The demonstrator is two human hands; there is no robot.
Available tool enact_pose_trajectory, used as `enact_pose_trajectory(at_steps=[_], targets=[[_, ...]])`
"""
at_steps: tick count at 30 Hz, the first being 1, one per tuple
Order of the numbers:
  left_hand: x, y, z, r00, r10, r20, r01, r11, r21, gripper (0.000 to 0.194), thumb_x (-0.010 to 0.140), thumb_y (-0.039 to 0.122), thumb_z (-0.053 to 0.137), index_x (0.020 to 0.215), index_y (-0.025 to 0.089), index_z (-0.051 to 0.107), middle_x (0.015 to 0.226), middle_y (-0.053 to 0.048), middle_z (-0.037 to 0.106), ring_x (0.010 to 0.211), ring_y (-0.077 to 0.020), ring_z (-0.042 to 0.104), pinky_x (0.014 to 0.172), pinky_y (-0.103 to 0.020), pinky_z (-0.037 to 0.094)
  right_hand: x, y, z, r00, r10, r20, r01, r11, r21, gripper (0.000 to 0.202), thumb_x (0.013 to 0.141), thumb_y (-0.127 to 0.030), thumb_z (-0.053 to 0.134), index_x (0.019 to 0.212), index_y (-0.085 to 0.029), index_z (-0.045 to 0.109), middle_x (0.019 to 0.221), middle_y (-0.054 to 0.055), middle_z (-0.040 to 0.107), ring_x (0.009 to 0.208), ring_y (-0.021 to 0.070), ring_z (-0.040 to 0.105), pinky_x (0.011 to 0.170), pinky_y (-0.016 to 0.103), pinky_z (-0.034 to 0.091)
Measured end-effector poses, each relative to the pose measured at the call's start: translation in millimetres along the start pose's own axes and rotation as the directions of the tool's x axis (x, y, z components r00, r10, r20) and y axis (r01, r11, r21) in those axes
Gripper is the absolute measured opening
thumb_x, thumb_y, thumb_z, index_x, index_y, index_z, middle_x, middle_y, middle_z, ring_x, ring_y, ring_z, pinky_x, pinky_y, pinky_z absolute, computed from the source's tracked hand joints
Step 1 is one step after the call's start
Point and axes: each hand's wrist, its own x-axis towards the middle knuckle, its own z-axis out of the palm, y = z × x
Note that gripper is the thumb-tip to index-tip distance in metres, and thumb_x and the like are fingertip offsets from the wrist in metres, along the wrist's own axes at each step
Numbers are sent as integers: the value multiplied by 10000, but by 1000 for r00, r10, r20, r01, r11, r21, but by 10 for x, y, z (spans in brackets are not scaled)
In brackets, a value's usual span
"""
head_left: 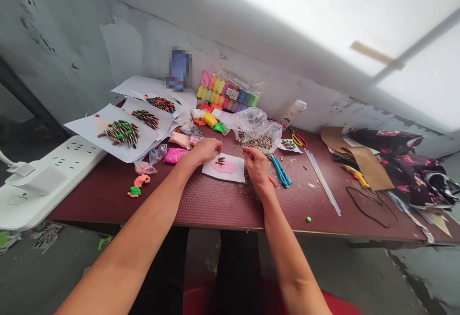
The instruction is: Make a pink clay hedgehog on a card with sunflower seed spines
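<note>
Centrally placed card [239, 175]: flat on the counter [223, 205], midway from front edge to rear, apparently for clear sight between both arms.
Pink patch [229, 166]: on the card's middle; three dark seeds [221, 161] lie side by side at its far left.
Left hand [208, 150]: at the card's far left corner, fingers curled together, possibly to steady the paper; whether it grips anything cannot be told.
Right hand [256, 164]: beside the card's right edge, thumb and fingertips brought close; too small to tell if a seed is between them.
Bag [262, 126]: behind the right hand, its mouth spread around striped seeds [257, 141], likely for a short reach.
Cutter [281, 171]: just right of the right hand, presumably laid aside.
Clay packs [176, 155]: left of and behind the left hand.
Sheets [88, 123]: overlapping at the counter's rear left corner, seed pictures [124, 133] uppermost, perhaps to spare them pressure.
Green ball [308, 219]: near the front edge, right of centre.
</note>
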Motion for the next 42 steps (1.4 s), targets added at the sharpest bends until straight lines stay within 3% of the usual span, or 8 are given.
enact_pose_trajectory(at_steps=[3, 6, 13, 16, 20, 26, 36, 42], targets=[[-6, 8, -5, 1000, -6, -2, 6, 1000, -1, 259, 799, 109, 547, 918, 202, 756, 972, -59, 770, 922, -192, 684, 771, -240, 488, -49, -111, -10, 1000, 13, -12, -11, 988, 153, 208, 891, -290, 573, 946, -194, 749, 903, 50, 738, 773, 171, 617, 734, 288, 468], [-7, 13, -10, 1000, -5, 4, 5, 1000, 4, 260, 800, 116, 547, 923, 205, 758, 965, -57, 769, 914, -192, 682, 766, -239, 487, -101, -203, -5, 999, -19, -38, 28, 970, 240, 191, 863, -336, 622, 852, -204, 759, 970, 64, 720, 860, 178, 613, 737, 284, 465], [0, 14, -16, 1000, -9, 17, 9, 1000, 8, 273, 795, 116, 535, 925, 203, 758, 974, -56, 769, 920, -194, 677, 748, -241, 479, -231, -336, 102, 992, 87, 88, -113, 931, 347, 216, 816, -379, 674, 836, -182, 760, 710, 15, 689, 609, 131, 507, 596, 258, 400], [-3, 19, -24, 1000, -12, 19, 12, 1000, -6, 265, 803, 115, 539, 921, 206, 759, 962, -52, 768, 914, -192, 678, 752, -241, 479, -285, -417, 140, 992, 14, 128, -51, 956, 288, 194, 843, -361, 658, 823, -195, 756, 714, 7, 699, 596, 124, 507, 601, 251, 406], [-8, 25, -30, 1000, -11, 16, 12, 1000, -14, 257, 813, 113, 541, 921, 198, 759, 967, -60, 764, 922, -201, 677, 761, -253, 479, -349, -520, 185, 990, -108, 91, 98, 989, 113, 150, 893, -256, 610, 863, -219, 752, 794, 14, 733, 644, 135, 555, 684, 264, 445], [-1, 12, -29, 1000, 12, 5, -12, 1000, -12, 242, 802, 111, 552, 896, 204, 754, 927, -49, 763, 901, -185, 675, 772, -237, 478, -371, -549, 235, 967, -235, 97, 244, 965, -92, 172, 964, -215, 581, 948, -223, 752, 912, 45, 752, 815, 180, 610, 791, 293, 448], [-9, 37, -41, 1000, 8, 2, -8, 1000, -3, 224, 804, 116, 550, 881, 193, 745, 922, -54, 762, 884, -188, 673, 728, -245, 461, -353, -567, 300, 950, -260, 172, 300, 914, -272, 210, 1002, -235, 538, 980, -244, 746, 923, 42, 715, 844, 186, 580, 779, 285, 420], [-17, 54, -44, 1000, -3, 10, 3, 1000, -12, 253, 805, 85, 536, 899, 188, 747, 932, -60, 762, 906, -196, 677, 720, -252, 452, -368, -566, 328, 945, -288, 155, 325, 882, -342, 203, 998, -229, 542, 987, -227, 745, 897, 50, 720, 831, 193, 579, 765, 292, 413]])
